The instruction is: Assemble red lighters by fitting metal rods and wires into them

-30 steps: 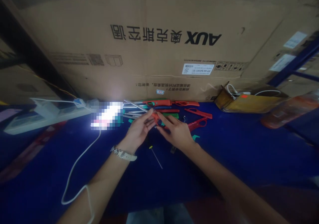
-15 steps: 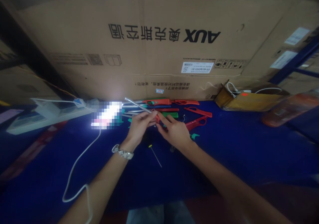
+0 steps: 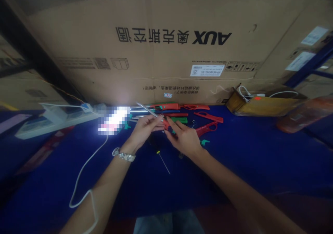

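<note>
Between the two hands is a red lighter part [image 3: 165,123] with a silver metal tube [image 3: 147,109] pointing up and left. My left hand [image 3: 144,130] pinches it near the base of the tube. The fingers of my right hand [image 3: 185,136] close on its right side. Behind the hands lie red lighters [image 3: 168,106] and a green handle [image 3: 181,120]. To the right are red shell pieces [image 3: 208,116] and a small green part [image 3: 205,142]. Nearer my body, a screwdriver [image 3: 163,162] with a thin shaft lies on the blue table [image 3: 140,192].
A glowing, pixelated device [image 3: 113,120] with a white cable stands left of the hands, by a white power strip [image 3: 57,124]. On the right are a yellow box [image 3: 256,105] holding cables and a reddish bottle [image 3: 299,117]. A cardboard wall [image 3: 156,60] rises behind.
The whole view has shifted slightly, so most things appear a little further right. My left hand sits slightly lower on the tube's base, and both hands still hold the red part.
</note>
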Available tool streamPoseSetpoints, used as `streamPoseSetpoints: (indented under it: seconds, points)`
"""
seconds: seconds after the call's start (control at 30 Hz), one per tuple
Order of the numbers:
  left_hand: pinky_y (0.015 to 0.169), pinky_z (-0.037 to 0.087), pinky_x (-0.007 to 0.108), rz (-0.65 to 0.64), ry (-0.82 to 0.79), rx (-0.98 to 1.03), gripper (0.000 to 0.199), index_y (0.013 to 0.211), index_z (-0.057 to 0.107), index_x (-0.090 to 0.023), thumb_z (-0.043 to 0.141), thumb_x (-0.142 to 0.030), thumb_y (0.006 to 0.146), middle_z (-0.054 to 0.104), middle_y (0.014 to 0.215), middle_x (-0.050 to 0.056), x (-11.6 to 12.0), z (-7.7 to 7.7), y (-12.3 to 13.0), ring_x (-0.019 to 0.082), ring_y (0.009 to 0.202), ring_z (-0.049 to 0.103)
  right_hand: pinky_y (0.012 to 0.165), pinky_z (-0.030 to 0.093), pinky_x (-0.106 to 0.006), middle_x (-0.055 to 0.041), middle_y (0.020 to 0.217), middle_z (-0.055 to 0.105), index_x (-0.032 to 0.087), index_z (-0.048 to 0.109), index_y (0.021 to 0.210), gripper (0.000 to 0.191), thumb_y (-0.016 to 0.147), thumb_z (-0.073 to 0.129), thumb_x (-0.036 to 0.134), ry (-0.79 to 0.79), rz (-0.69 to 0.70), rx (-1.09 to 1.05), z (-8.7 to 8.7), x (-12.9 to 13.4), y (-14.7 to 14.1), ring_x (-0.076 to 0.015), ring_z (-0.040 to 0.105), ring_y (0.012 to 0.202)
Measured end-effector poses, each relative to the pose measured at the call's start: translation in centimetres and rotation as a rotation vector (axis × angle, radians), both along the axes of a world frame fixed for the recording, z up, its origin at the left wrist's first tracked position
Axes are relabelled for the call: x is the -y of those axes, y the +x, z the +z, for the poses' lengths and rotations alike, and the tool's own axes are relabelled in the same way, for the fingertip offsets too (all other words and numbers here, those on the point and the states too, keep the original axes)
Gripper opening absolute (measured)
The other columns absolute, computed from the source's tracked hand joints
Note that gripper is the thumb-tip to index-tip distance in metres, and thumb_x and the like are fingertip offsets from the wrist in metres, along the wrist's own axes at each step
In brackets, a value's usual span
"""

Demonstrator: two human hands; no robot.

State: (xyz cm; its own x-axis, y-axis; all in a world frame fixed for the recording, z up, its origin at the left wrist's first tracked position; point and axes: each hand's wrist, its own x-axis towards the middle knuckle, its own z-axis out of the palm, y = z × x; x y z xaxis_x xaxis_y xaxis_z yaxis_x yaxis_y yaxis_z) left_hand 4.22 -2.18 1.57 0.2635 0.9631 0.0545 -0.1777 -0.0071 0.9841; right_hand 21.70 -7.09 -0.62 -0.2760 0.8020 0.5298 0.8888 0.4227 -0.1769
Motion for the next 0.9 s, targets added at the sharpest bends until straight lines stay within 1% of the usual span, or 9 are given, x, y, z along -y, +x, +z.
streamPoseSetpoints:
  seconds: [0.07, 0.17, 0.27, 0.4, 0.53, 0.63, 0.77, 0.83, 0.9]
  points:
    - [0.078, 0.062, 0.035, 0.037, 0.035, -0.009, 0.036, 0.079, 0.074, -0.015, 0.085, -0.047, 0.068, 0.075, 0.076, 0.007, 0.1, 0.1, 0.2, 0.018, 0.069, 0.071, 0.071, 0.055, -0.029, -0.0086, 0.106, 0.075, 0.018, 0.052, 0.143, 0.049, 0.101, 0.046, 0.042, 0.036, 0.001, -0.040, -0.1, -0.1, 0.0, -0.0215, 0.072, 0.095]
    - [0.078, 0.062, 0.034, 0.066, 0.080, -0.002, 0.039, 0.079, 0.072, -0.014, 0.084, -0.050, 0.069, 0.073, 0.074, 0.005, 0.3, 0.2, 0.4, 0.018, 0.071, 0.071, 0.068, 0.056, -0.029, -0.0078, 0.099, 0.077, 0.015, 0.057, 0.134, 0.043, 0.099, 0.052, 0.040, 0.095, -0.007, -0.114, -0.4, -0.3, 0.0, -0.0207, 0.073, 0.088]
    - [0.076, 0.063, 0.033, 0.102, 0.111, 0.023, 0.038, 0.079, 0.071, -0.015, 0.083, -0.050, 0.070, 0.072, 0.072, 0.003, 0.3, 0.1, 0.6, 0.017, 0.070, 0.071, 0.069, 0.056, -0.029, -0.0084, 0.103, 0.077, 0.015, 0.061, 0.126, 0.038, 0.098, 0.054, 0.039, 0.151, 0.014, -0.117, -0.5, -0.5, 0.0, -0.0214, 0.073, 0.090]
    - [0.073, 0.063, 0.034, 0.152, 0.154, 0.017, 0.038, 0.078, 0.070, -0.015, 0.082, -0.050, 0.071, 0.073, 0.073, 0.004, 0.4, -0.3, 0.9, 0.018, 0.069, 0.071, 0.074, 0.057, -0.031, -0.0087, 0.110, 0.075, 0.017, 0.053, 0.141, 0.046, 0.101, 0.051, 0.038, 0.171, 0.034, -0.035, -0.4, -0.5, -0.2, -0.0218, 0.071, 0.096]
    - [0.072, 0.062, 0.030, 0.190, 0.169, 0.013, 0.037, 0.077, 0.069, -0.015, 0.081, -0.050, 0.073, 0.073, 0.073, 0.003, 0.7, -0.6, 1.3, 0.017, 0.069, 0.072, 0.075, 0.056, -0.033, -0.0094, 0.108, 0.073, 0.021, 0.037, 0.155, 0.055, 0.104, 0.044, 0.038, 0.167, 0.001, 0.044, 0.0, -0.6, -0.7, -0.0239, 0.067, 0.100]
    - [0.070, 0.062, 0.028, 0.200, 0.140, 0.045, 0.037, 0.072, 0.068, -0.015, 0.082, -0.049, 0.070, 0.071, 0.069, 0.001, 0.9, -0.7, 1.6, 0.015, 0.068, 0.071, 0.072, 0.055, -0.032, -0.0090, 0.103, 0.072, 0.022, 0.028, 0.159, 0.058, 0.105, 0.040, 0.037, 0.137, -0.023, 0.070, 0.3, -0.6, -1.1, -0.0238, 0.066, 0.097]
    - [0.070, 0.062, 0.028, 0.214, 0.106, 0.104, 0.037, 0.074, 0.070, -0.015, 0.085, -0.048, 0.067, 0.069, 0.066, 0.000, 0.9, -0.6, 1.7, 0.014, 0.065, 0.069, 0.070, 0.056, -0.032, -0.0102, 0.107, 0.071, 0.024, 0.029, 0.158, 0.058, 0.104, 0.041, 0.041, 0.094, -0.046, 0.063, 0.5, -0.6, -1.0, -0.0252, 0.066, 0.098]
    - [0.070, 0.062, 0.028, 0.233, 0.083, 0.122, 0.038, 0.075, 0.070, -0.015, 0.086, -0.049, 0.065, 0.070, 0.067, 0.001, 0.7, -0.5, 1.6, 0.014, 0.065, 0.069, 0.070, 0.058, -0.034, -0.0124, 0.114, 0.069, 0.021, 0.031, 0.157, 0.065, 0.100, 0.049, 0.047, 0.086, -0.017, 0.020, 0.3, -0.6, -0.5, -0.0269, 0.067, 0.099]
    - [0.070, 0.062, 0.028, 0.252, 0.064, 0.135, 0.039, 0.073, 0.070, -0.015, 0.087, -0.049, 0.064, 0.071, 0.068, 0.001, 0.6, -0.5, 1.5, 0.014, 0.066, 0.070, 0.072, 0.060, -0.037, -0.0138, 0.117, 0.068, 0.019, 0.035, 0.154, 0.067, 0.097, 0.055, 0.047, 0.091, 0.044, -0.036, -0.1, -0.8, 0.2, -0.0277, 0.068, 0.099]
